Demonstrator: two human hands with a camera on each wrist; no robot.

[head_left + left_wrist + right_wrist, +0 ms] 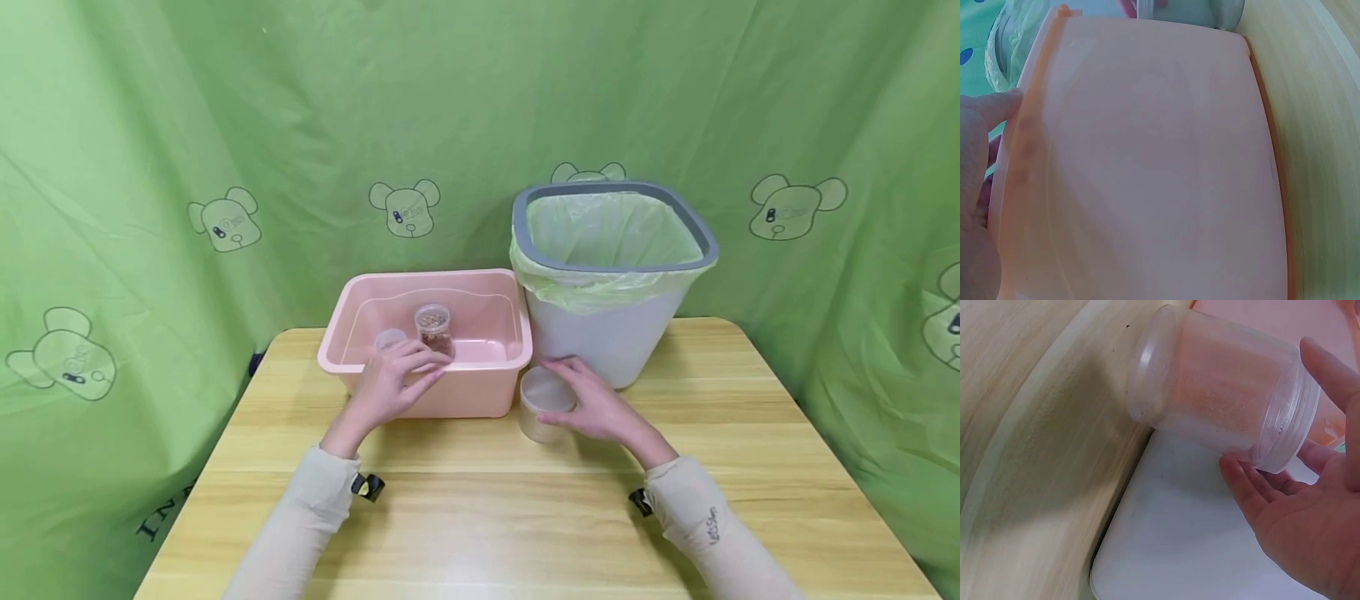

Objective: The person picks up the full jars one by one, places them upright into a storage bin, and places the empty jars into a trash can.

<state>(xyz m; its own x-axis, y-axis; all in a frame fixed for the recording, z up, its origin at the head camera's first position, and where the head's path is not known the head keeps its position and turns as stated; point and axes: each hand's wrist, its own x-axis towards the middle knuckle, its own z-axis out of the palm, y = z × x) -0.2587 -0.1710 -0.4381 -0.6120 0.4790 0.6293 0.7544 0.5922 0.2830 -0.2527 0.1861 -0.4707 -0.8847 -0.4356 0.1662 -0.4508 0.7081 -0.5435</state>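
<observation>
A pink plastic basin [427, 392] stands on the table, with a lidded clear jar of brownish bits [433, 327] inside. Another pale round lid or jar top [390, 338] shows there, partly hidden by my left hand [390, 379]. That hand lies over the basin's front rim, its thumb [1004, 106] at the edge and the other fingers mostly hidden behind it. At the basin's right front corner, my right hand [596, 404] holds a clear, lidded plastic jar [1229, 381] near its lid, thumb on one side and fingers on the other. Only small specks show in this jar.
Right of the basin stands a white trash bin [592, 325] with a grey rim and a green liner bag [615, 229]. Both containers sit at the back of the wooden table [480, 508]. A green curtain [300, 125] hangs behind and at the sides.
</observation>
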